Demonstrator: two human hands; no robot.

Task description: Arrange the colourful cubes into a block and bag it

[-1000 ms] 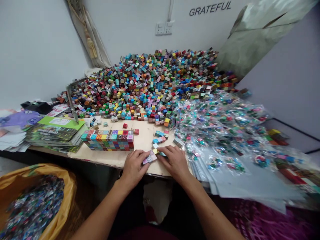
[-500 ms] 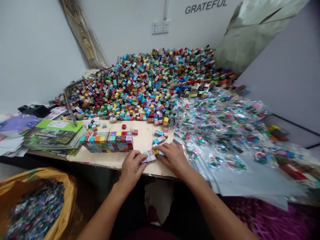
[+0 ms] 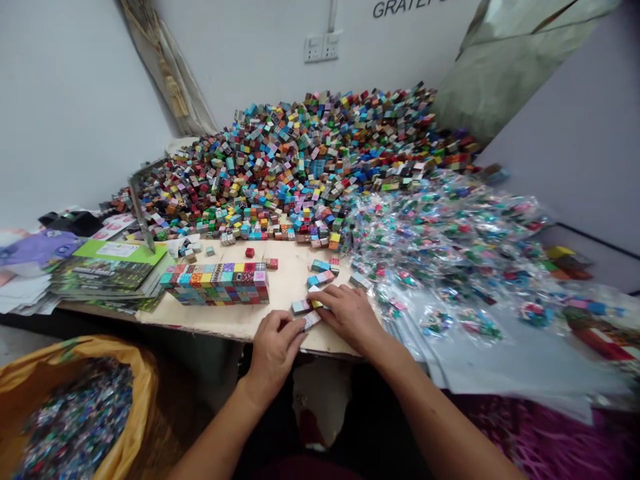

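My left hand point(image 3: 274, 350) sits at the front edge of a cardboard sheet point(image 3: 240, 323), its fingertips pinching a short pink strip of small cubes point(image 3: 313, 321). Just above lies a second short cube strip point(image 3: 301, 306). My right hand point(image 3: 347, 317) presses its fingertips on a small yellow-topped cube point(image 3: 316, 304), close to the left fingers. A long block of multicoloured cubes point(image 3: 216, 283) stands to the left of both hands. Two more short cube strips point(image 3: 320, 273) lie just beyond my right fingers.
A huge heap of coloured cubes point(image 3: 295, 167) fills the table's back. Clear bags of cubes point(image 3: 440, 233) spread to the right over grey sheets. Stacked green booklets point(image 3: 110, 273) lie left. A yellow sack of bagged items point(image 3: 80, 413) stands on the floor.
My left hand has shifted right and slightly down, and the cube strip between my hands now appears as two separate pieces. The view has tilted slightly.
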